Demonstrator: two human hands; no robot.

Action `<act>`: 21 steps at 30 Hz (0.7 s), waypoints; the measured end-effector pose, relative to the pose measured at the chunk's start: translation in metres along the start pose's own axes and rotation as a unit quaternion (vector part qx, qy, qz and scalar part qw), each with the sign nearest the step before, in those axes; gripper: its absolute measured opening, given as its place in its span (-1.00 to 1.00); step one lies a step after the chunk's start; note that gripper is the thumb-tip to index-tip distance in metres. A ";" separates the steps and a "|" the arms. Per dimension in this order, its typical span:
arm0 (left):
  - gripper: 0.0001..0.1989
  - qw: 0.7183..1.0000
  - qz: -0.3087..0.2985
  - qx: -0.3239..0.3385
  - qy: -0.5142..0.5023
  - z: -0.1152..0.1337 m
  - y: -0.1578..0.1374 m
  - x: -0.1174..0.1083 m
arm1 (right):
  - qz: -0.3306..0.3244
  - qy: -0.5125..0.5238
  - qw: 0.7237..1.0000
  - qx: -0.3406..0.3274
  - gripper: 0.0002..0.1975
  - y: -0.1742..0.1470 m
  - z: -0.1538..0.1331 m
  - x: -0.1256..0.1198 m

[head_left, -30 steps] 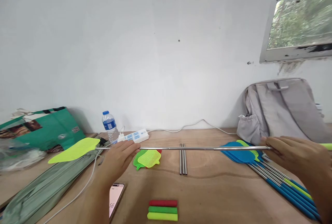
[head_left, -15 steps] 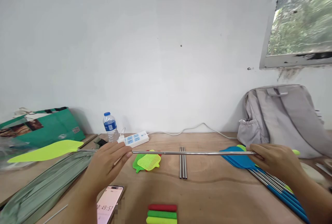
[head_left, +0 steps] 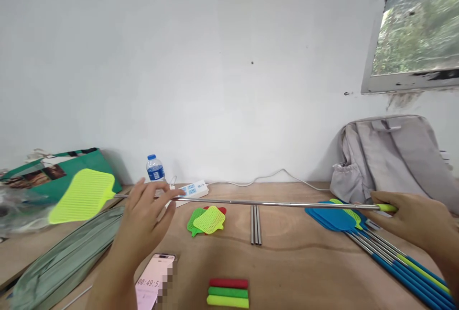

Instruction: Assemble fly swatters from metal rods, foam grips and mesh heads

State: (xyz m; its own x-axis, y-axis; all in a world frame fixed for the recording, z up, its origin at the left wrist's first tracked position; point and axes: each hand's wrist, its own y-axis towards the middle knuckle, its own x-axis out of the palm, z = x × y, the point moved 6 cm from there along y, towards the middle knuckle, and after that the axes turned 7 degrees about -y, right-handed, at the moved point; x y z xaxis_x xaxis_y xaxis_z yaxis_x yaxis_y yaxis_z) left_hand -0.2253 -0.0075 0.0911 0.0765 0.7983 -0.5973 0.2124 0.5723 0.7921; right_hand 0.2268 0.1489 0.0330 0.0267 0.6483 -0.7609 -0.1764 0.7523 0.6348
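Observation:
A telescopic fly swatter with a yellow-green head [head_left: 84, 196] is stretched out level above the table, its metal rod [head_left: 251, 203] running between my hands. My left hand [head_left: 145, 212] has the rod loosely between thumb and index finger near the head, the other fingers raised. At the other end, my right hand [head_left: 412, 221] is closed round the yellow-green grip [head_left: 387, 207]. Below lie loose green and yellow swatter heads [head_left: 209, 220], with a bit of red under them. Several metal tubes [head_left: 256, 226] lie beside these. Red, green and yellow handle sleeves [head_left: 228, 293] are nearer me.
Assembled swatters with blue heads [head_left: 332, 216] are stacked at right, before a grey backpack [head_left: 390, 157]. A phone [head_left: 154, 281] with a timer lies at front left. Behind are a water bottle [head_left: 155, 169], a power strip [head_left: 195, 189] and a green bag [head_left: 107, 169].
The swatter's head has turned from nearly edge-on to show its ribbed face. My left fingers have loosened and lifted. My right hand has shifted right, uncovering the grip's end.

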 end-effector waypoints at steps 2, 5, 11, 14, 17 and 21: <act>-0.72 0.998 0.033 -0.032 0.045 -0.010 -0.002 -0.008 | -0.032 0.001 0.999 0.002 -0.63 0.001 0.003 0.005; -0.69 0.972 0.145 -0.173 0.074 -0.050 -0.023 -0.030 | -0.073 0.002 0.997 0.018 -0.62 0.001 0.014 0.010; -0.35 0.754 0.259 -0.565 -0.214 -0.138 -0.090 -0.015 | -0.080 0.005 0.996 0.048 -0.61 -0.003 0.047 0.022; -0.57 0.684 0.253 -0.523 -0.442 -0.128 -0.079 0.005 | -0.049 0.014 0.998 0.048 -0.57 -0.007 0.060 0.025; -0.67 0.689 0.232 -0.437 -0.529 -0.113 -0.062 0.009 | -0.025 0.029 0.998 0.050 -0.54 -0.011 0.066 0.025; -0.81 0.675 0.275 -0.463 -0.504 -0.125 -0.069 0.012 | 0.026 0.055 0.998 0.026 -0.52 -0.013 0.063 0.015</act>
State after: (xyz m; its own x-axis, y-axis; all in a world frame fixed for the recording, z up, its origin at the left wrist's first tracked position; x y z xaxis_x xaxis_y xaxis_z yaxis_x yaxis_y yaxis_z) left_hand -0.3610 -0.0136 0.0451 0.6205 0.6708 0.4063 -0.7816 0.4868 0.3900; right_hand 0.2911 0.1562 0.0222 -0.0896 0.6713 -0.7358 -0.1239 0.7255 0.6770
